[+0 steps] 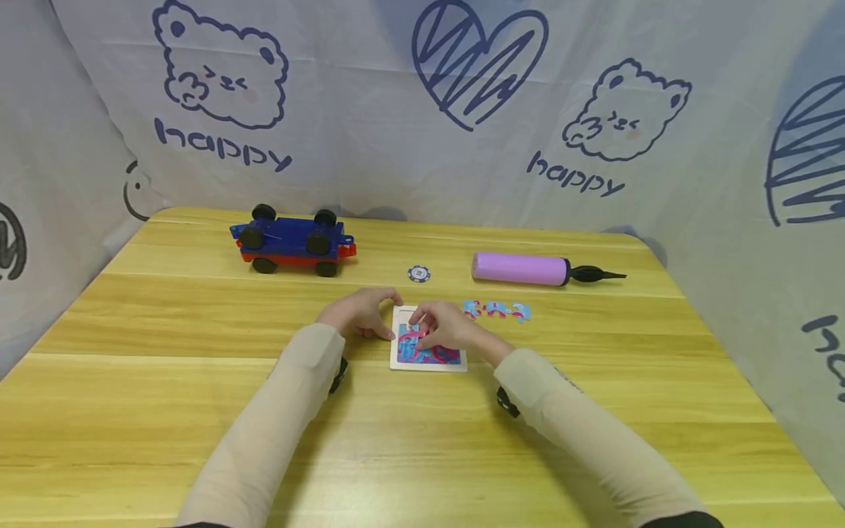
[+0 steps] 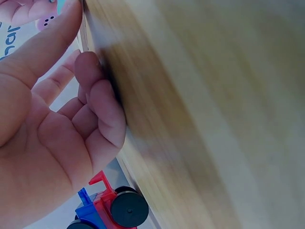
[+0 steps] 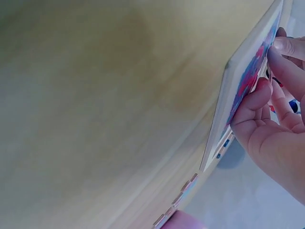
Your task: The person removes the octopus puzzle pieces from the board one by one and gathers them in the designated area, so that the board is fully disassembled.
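Two bare hands, left hand (image 1: 359,312) and right hand (image 1: 445,326), no rings or gloves. Behind the fingers, close-fitting beige sleeves (image 1: 290,411) down to the wrists, faintly creased. Under each wrist a small black strapped device (image 1: 507,402), partly tucked beneath the cuff

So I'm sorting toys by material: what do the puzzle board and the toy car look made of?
Puzzle board: probably cardboard or thin wood, white rim, matte. Toy car: likely plastic, glossy blue and red body, black wheels.
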Demonstrator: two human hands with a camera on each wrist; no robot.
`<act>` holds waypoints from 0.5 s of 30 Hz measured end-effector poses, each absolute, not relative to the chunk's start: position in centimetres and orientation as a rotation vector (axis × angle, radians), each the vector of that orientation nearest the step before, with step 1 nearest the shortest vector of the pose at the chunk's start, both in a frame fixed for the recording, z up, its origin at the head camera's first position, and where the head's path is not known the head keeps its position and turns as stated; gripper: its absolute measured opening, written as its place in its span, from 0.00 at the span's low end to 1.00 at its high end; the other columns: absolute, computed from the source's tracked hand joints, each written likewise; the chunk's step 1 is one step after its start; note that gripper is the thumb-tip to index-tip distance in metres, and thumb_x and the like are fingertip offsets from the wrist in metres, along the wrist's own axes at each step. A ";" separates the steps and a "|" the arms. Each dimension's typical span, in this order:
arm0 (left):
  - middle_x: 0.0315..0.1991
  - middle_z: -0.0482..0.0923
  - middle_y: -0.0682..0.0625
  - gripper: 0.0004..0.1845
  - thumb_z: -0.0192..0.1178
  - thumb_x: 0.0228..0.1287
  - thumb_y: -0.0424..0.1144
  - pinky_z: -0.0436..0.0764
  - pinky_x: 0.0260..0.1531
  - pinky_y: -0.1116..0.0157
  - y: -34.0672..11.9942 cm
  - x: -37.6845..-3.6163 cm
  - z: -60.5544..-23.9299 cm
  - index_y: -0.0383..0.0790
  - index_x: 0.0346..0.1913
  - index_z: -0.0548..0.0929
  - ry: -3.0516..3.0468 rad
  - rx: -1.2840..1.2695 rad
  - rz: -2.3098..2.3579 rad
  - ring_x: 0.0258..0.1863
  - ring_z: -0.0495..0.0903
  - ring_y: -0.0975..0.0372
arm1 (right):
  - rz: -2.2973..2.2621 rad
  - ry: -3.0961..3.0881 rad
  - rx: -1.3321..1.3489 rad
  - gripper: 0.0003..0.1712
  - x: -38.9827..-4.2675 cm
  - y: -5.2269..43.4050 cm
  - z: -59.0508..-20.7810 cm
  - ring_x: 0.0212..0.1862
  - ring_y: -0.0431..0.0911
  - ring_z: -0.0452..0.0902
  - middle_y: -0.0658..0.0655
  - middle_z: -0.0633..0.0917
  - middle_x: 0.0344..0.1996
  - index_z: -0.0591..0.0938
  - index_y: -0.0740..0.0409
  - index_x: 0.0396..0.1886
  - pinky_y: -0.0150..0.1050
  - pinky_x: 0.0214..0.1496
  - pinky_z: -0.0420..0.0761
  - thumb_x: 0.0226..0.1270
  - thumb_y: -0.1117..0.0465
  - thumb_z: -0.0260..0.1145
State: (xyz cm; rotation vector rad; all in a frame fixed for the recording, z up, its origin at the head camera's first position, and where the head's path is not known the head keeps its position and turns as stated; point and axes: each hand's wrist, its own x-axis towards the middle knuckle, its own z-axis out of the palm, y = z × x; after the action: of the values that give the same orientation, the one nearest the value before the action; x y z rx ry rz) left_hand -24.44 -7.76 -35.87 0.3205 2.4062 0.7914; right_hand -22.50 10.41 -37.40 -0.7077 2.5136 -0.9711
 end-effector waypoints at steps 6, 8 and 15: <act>0.32 0.68 0.44 0.29 0.65 0.51 0.34 0.70 0.19 0.69 -7.8 -24.3 -35.8 0.45 0.57 0.67 2.399 0.316 0.803 0.18 0.67 0.61 | -0.978 2.514 -0.693 0.15 -22.7 10.5 -37.4 0.27 0.40 0.70 0.52 0.76 0.24 0.78 0.65 0.40 0.30 0.32 0.73 0.50 0.71 0.68; 0.30 0.68 0.44 0.29 0.65 0.51 0.34 0.70 0.19 0.69 -7.8 -24.4 -35.7 0.45 0.57 0.67 2.397 0.313 0.804 0.18 0.67 0.61 | -0.982 2.516 -0.707 0.13 -22.8 10.5 -37.3 0.27 0.40 0.71 0.52 0.78 0.24 0.78 0.66 0.39 0.30 0.32 0.73 0.52 0.71 0.67; 0.34 0.69 0.43 0.29 0.66 0.51 0.35 0.71 0.19 0.70 -7.8 -24.3 -35.7 0.45 0.56 0.67 2.398 0.321 0.805 0.17 0.68 0.62 | -1.078 2.457 -0.637 0.14 -22.9 10.7 -36.9 0.24 0.39 0.71 0.54 0.80 0.24 0.77 0.68 0.41 0.29 0.27 0.73 0.53 0.72 0.65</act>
State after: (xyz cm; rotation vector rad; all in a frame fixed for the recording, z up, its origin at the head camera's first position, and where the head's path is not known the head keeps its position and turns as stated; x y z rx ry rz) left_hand -24.34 -7.84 -35.66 0.3206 2.3982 0.8052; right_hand -22.91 10.71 -36.92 -0.6365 2.4566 -1.0778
